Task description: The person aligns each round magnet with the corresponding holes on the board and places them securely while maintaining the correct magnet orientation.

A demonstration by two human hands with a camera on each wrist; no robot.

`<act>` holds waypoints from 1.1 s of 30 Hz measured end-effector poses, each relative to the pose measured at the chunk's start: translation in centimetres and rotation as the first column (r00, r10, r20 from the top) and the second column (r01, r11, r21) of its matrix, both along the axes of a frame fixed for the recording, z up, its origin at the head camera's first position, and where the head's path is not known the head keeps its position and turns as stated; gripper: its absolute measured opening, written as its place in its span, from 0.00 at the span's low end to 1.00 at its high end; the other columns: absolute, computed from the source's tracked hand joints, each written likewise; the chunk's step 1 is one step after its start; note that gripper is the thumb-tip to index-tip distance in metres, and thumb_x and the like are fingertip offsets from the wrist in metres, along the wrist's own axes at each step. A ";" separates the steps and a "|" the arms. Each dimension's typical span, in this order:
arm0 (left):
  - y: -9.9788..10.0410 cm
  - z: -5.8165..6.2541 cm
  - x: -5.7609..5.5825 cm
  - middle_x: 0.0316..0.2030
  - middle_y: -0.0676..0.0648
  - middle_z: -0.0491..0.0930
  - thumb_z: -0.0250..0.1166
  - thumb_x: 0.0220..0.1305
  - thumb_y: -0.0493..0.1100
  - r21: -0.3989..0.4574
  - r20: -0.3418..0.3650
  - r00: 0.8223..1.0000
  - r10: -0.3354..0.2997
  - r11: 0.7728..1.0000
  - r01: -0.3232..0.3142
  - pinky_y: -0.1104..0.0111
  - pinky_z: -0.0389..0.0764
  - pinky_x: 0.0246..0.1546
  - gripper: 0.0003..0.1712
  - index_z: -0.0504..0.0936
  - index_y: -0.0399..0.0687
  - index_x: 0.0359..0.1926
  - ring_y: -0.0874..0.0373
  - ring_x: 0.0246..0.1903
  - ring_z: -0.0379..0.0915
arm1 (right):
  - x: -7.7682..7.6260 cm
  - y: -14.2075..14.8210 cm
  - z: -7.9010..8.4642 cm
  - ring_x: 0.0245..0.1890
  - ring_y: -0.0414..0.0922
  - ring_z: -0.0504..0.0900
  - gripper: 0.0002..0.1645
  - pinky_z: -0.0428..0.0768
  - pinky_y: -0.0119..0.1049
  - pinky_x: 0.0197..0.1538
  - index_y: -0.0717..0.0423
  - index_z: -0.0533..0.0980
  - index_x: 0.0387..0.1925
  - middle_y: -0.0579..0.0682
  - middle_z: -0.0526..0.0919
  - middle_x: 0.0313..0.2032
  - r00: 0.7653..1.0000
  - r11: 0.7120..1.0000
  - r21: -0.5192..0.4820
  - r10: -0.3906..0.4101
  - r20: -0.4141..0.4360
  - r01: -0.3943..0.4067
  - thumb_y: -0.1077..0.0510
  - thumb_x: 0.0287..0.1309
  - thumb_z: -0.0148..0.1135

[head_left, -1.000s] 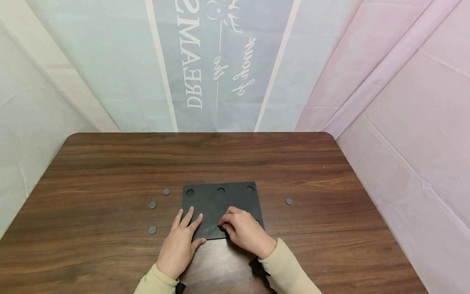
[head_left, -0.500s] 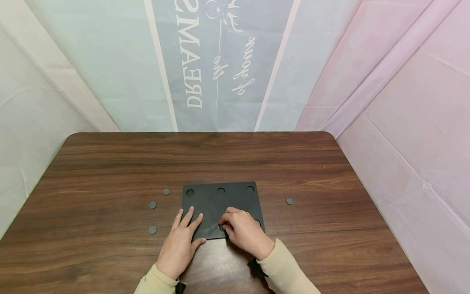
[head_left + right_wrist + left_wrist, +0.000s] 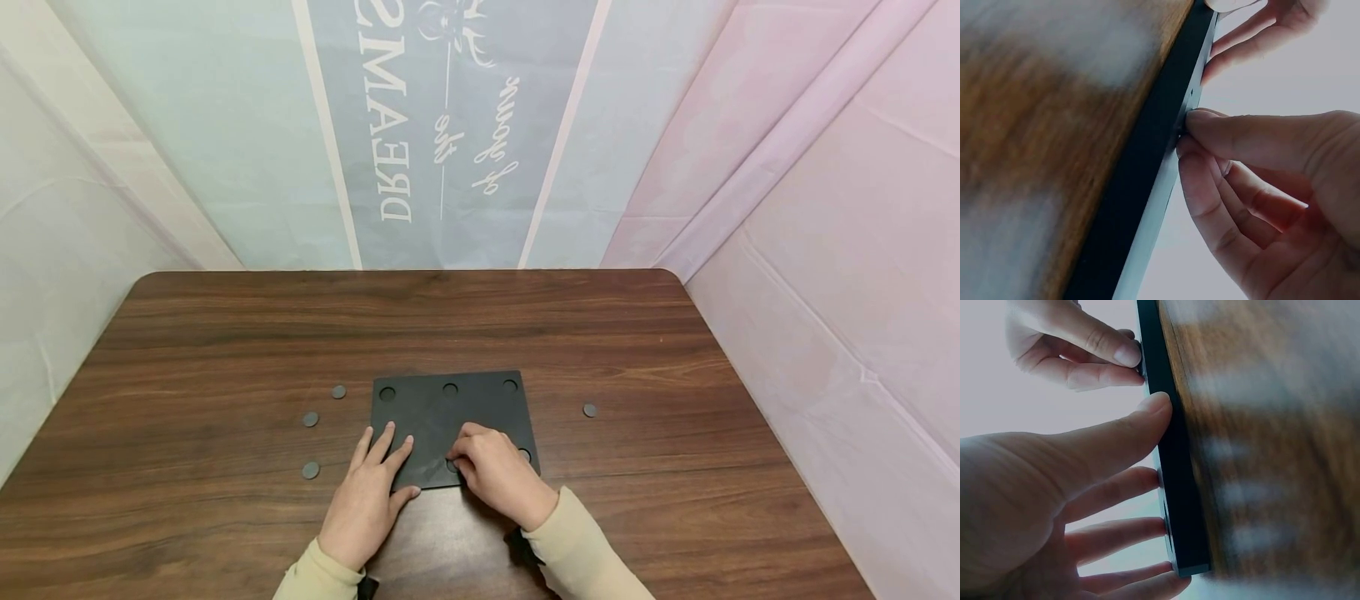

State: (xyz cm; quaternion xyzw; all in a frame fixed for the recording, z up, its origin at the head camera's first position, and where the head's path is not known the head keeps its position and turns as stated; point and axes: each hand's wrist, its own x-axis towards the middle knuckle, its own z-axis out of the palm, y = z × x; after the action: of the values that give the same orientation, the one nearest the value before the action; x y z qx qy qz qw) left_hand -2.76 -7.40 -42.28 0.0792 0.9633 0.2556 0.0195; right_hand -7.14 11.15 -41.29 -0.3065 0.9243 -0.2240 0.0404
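Note:
A black rectangular board (image 3: pixel 427 425) with round recesses lies on the wooden table. My left hand (image 3: pixel 365 504) rests on the board's left part with fingers spread, the thumb at its near edge. Over the near middle recess, my right hand (image 3: pixel 501 473) has thumb and fingers together at the board. In the right wrist view, the fingertips of the right hand (image 3: pixel 1260 187) pinch the edge of a small dark disc (image 3: pixel 1182 130), mostly hidden, right at the board's surface. The left wrist view shows the left thumb (image 3: pixel 1154 406) against the board's side.
Three grey discs lie left of the board: a far one (image 3: pixel 339 392), a middle one (image 3: pixel 311 419) and a near one (image 3: pixel 311 471). Another disc (image 3: pixel 590 410) lies to the right. A printed cloth backdrop (image 3: pixel 465 208) stands behind the wooden table (image 3: pixel 225 333).
The right hand has shifted very slightly, and more of the near middle recess's round outline shows beside its fingers. The left hand has stayed in place.

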 end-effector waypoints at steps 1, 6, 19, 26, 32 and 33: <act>0.0 0.0 0.0 0.63 0.36 0.65 0.71 0.49 0.47 -0.001 0.000 1.000 0.000 1.000 0.000 0.51 0.77 0.49 0.34 0.75 0.44 0.58 0.35 0.65 0.55 | 0.0 0.0 0.0 0.28 0.36 0.79 0.08 0.76 0.19 0.32 0.54 0.84 0.33 0.45 0.78 0.28 1.000 1.000 -0.001 0.000 0.000 0.000 0.64 0.57 0.60; 0.0 0.0 0.0 0.63 0.36 0.65 0.71 0.49 0.47 0.003 0.000 1.000 -0.003 1.000 0.003 0.50 0.76 0.51 0.34 0.75 0.44 0.58 0.35 0.65 0.55 | -0.1 0.0 -0.1 0.28 0.35 0.79 0.07 0.76 0.19 0.32 0.54 0.84 0.32 0.44 0.78 0.28 1.000 1.000 -0.010 -0.001 0.005 0.001 0.64 0.57 0.60; 0.0 -0.1 -0.1 0.64 0.36 0.65 0.71 0.49 0.47 0.009 0.008 1.000 -0.006 1.000 0.006 0.50 0.76 0.51 0.34 0.75 0.45 0.59 0.35 0.65 0.55 | 0.1 0.5 0.1 0.29 0.35 0.79 0.08 0.77 0.20 0.32 0.55 0.83 0.36 0.45 0.79 0.31 0.999 1.000 -0.010 -0.004 0.033 0.004 0.63 0.59 0.59; 0.0 -0.1 -0.1 0.64 0.36 0.65 0.71 0.49 0.47 0.012 -0.007 1.000 0.000 1.000 0.001 0.50 0.76 0.50 0.33 0.75 0.45 0.58 0.35 0.65 0.55 | 0.0 1.6 0.5 0.31 0.36 0.80 0.08 0.78 0.23 0.33 0.56 0.82 0.39 0.46 0.80 0.34 0.999 0.999 -0.024 -0.045 0.019 0.046 0.62 0.58 0.60; 0.0 0.0 -0.1 0.64 0.36 0.65 0.71 0.49 0.46 0.018 -0.001 1.000 0.002 1.000 -0.002 0.50 0.76 0.50 0.34 0.75 0.45 0.58 0.35 0.65 0.54 | -0.2 2.9 0.6 0.33 0.38 0.81 0.08 0.79 0.28 0.35 0.55 0.82 0.38 0.45 0.81 0.36 0.993 0.994 -0.024 -0.112 -0.029 0.111 0.61 0.58 0.60; 0.0 0.0 -0.1 0.64 0.36 0.65 0.71 0.49 0.46 0.019 -0.002 1.000 0.002 1.000 -0.002 0.49 0.76 0.50 0.34 0.75 0.45 0.58 0.35 0.65 0.54 | -0.3 3.1 0.6 0.34 0.38 0.81 0.08 0.80 0.28 0.35 0.55 0.82 0.38 0.45 0.81 0.36 0.992 0.993 -0.022 -0.120 -0.031 0.119 0.61 0.58 0.60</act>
State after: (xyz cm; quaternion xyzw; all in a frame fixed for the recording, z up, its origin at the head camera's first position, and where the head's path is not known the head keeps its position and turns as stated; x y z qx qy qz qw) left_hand -2.82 -7.37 -42.30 0.0784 0.9610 0.2648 0.0177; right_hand -7.41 14.20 -40.69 -0.2544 0.9392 -0.2305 0.0086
